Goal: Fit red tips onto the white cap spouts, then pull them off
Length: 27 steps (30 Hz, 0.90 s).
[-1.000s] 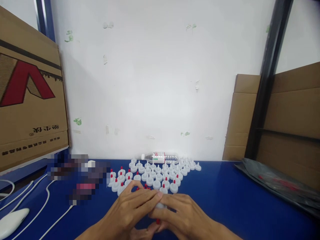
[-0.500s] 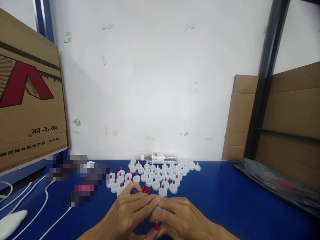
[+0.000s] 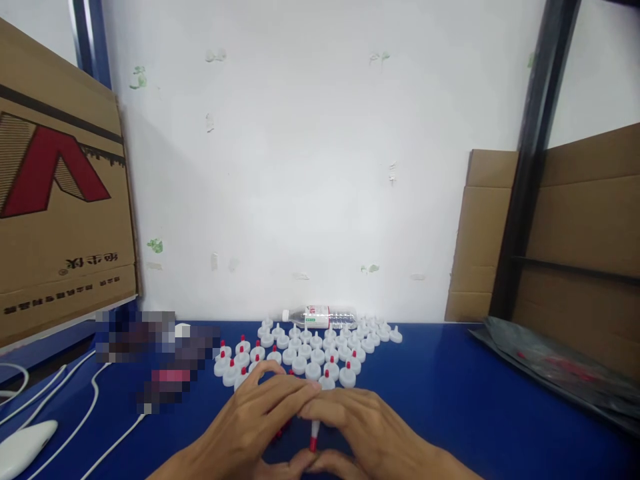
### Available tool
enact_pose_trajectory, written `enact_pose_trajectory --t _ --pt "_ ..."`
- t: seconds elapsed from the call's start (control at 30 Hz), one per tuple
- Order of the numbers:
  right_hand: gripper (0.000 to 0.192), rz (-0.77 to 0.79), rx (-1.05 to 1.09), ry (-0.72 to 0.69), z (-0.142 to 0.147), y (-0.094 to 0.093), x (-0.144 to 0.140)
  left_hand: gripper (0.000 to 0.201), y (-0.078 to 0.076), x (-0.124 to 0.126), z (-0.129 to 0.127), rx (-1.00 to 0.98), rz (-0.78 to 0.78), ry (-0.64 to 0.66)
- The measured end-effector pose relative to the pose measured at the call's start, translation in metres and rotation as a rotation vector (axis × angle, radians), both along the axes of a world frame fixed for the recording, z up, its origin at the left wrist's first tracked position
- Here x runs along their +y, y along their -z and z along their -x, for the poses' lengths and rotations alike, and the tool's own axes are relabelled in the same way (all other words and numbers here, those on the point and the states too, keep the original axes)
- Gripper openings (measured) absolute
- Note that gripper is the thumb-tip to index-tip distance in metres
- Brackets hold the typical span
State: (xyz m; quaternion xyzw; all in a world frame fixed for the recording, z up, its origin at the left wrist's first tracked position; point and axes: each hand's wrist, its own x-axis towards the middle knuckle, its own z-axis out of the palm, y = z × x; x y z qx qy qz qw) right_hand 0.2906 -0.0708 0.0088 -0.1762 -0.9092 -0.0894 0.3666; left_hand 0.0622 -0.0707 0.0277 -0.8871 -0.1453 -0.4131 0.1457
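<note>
My left hand (image 3: 260,417) and my right hand (image 3: 367,423) meet at the table's near side, fingers curled over one white nozzle cap (image 3: 315,429). Its spout points down, with a small red tip cap (image 3: 313,444) on the end. Both thumbs press at that red end from below, while the fingers hide the wide base. Loose red tip caps (image 3: 279,433) show partly behind my left hand. Beyond the hands stand white nozzle caps with red tips (image 3: 275,358), and further back several plain white nozzle caps (image 3: 313,371).
A clear plastic bottle (image 3: 345,317) lies against the wall behind the caps. To the left are white cables (image 3: 95,393), a white device (image 3: 30,440), blurred-out items and a large cardboard box (image 3: 65,247). A grey plastic bag (image 3: 560,370) lies at the right, beside cardboard (image 3: 477,233).
The fingers have shifted around the held nozzle cap, and more of its white spout shows between the hands. The thumbs now sit at the red tip. The view has moved slightly.
</note>
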Motion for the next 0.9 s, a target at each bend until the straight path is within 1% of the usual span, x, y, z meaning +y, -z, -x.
enact_pose_trajectory --t 0.1,0.2,0.27,0.33,0.4,0.47,0.53,0.63,0.73,0.9 --pt "0.044 -0.013 -0.001 0.037 -0.005 -0.005 -0.006 0.04 -0.001 -0.002 0.001 -0.011 -0.004 -0.006" --pt "0.048 -0.017 0.006 0.062 -0.009 -0.007 -0.009 0.024 0.0 -0.001 0.004 -0.023 -0.058 0.01" --pt "0.052 -0.011 0.026 0.083 -0.01 -0.007 -0.01 0.023 0.001 -0.001 0.005 -0.028 -0.106 0.017" --pt "0.054 -0.006 0.038 0.102 -0.01 -0.004 -0.009 0.024 0.001 0.0 0.005 -0.021 -0.119 0.039" --pt "0.056 -0.008 0.023 0.1 -0.009 -0.002 -0.008 0.024 0.001 0.001 0.006 -0.028 -0.064 0.057" --pt "0.059 0.006 0.005 0.112 -0.008 -0.001 -0.007 0.023 0.002 0.004 0.007 -0.063 0.032 0.04" --pt "0.057 0.03 -0.009 0.133 -0.008 -0.002 -0.005 0.02 0.003 0.008 0.011 -0.096 0.117 -0.01" --pt "0.048 0.082 0.0 0.173 -0.011 -0.008 -0.001 0.016 0.003 0.015 0.017 -0.1 0.175 -0.11" --pt "0.044 0.143 0.026 0.219 -0.016 -0.014 0.002 0.02 0.003 0.021 0.023 -0.045 0.229 -0.195" --pt "0.04 0.232 0.017 0.27 -0.021 -0.018 0.004 0.022 0.002 0.027 0.028 0.12 0.375 -0.265"
